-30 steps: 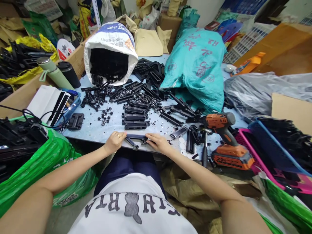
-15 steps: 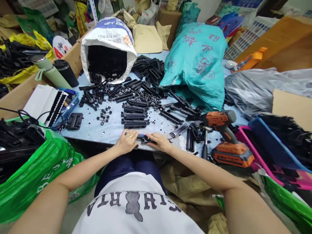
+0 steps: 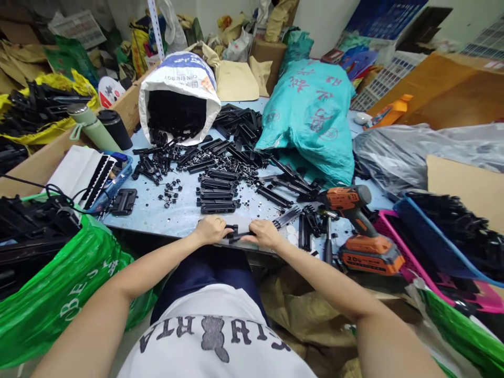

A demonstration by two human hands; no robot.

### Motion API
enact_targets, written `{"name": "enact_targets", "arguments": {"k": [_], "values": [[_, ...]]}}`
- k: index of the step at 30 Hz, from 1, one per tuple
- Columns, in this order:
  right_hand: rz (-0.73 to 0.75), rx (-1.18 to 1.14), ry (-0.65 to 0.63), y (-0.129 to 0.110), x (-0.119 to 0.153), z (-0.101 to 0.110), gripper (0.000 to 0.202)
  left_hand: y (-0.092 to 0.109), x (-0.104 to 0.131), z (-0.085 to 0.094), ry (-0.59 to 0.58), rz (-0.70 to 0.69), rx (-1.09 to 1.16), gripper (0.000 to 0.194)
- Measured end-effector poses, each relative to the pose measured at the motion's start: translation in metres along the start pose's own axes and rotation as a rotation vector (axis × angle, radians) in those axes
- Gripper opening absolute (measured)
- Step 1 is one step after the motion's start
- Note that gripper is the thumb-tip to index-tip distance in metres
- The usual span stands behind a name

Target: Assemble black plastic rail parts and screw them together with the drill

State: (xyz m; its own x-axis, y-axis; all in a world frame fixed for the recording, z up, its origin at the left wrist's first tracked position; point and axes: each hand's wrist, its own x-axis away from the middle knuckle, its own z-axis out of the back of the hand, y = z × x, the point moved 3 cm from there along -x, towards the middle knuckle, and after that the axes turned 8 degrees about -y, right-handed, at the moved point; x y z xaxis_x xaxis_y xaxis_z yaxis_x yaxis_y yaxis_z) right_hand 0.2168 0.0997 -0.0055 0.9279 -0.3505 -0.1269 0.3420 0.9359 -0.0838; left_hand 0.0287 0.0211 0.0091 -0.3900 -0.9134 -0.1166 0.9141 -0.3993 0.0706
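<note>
At the table's front edge, my left hand (image 3: pixel 212 230) is closed around one end of a black plastic part (image 3: pixel 233 229). My right hand (image 3: pixel 264 233) pinches a slim black bar (image 3: pixel 241 237) at the other end of it. Whether bar and part are joined cannot be told, as my fingers hide much of both. Just beyond my hands lies a stack of long black assembled pieces (image 3: pixel 218 193), set in rows. Small pins with black heads (image 3: pixel 170 192) are scattered to the left of it.
A white sack (image 3: pixel 179 73) spills black parts at the back; a teal sack (image 3: pixel 309 121) stands right of it. An orange cordless drill (image 3: pixel 370 252) and a hammer (image 3: pixel 328 244) lie at the right. A green bag (image 3: pixel 94 268) hangs at the left front.
My hands have tilted and drawn apart slightly, with the slim bar now showing at an angle to the part. The camera view has shifted, so the table appears a little lower.
</note>
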Motion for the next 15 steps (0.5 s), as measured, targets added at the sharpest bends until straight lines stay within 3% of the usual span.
{"name": "enact_targets", "arguments": {"k": [3, 6, 8, 12, 15], "values": [[0.078, -0.191, 0.019, -0.024, 0.015, 0.012, 0.058, 0.015, 0.016, 0.032, 0.162, -0.142, 0.254, 0.057], [0.043, -0.324, 0.058, -0.044, 0.027, 0.019, 0.048, 0.048, 0.042, 0.065, 0.261, -0.299, 0.639, 0.063], [0.011, -0.338, 0.074, -0.054, 0.029, 0.019, 0.044, 0.071, 0.055, 0.077, 0.315, -0.279, 0.796, 0.067], [-0.019, -0.349, 0.092, -0.072, 0.011, 0.015, 0.040, 0.095, 0.060, 0.073, 0.610, -0.131, 0.809, 0.072], [-0.208, -0.356, 0.284, -0.073, -0.012, 0.022, 0.046, 0.087, 0.049, 0.048, 0.709, -0.145, 0.547, 0.079]]}}
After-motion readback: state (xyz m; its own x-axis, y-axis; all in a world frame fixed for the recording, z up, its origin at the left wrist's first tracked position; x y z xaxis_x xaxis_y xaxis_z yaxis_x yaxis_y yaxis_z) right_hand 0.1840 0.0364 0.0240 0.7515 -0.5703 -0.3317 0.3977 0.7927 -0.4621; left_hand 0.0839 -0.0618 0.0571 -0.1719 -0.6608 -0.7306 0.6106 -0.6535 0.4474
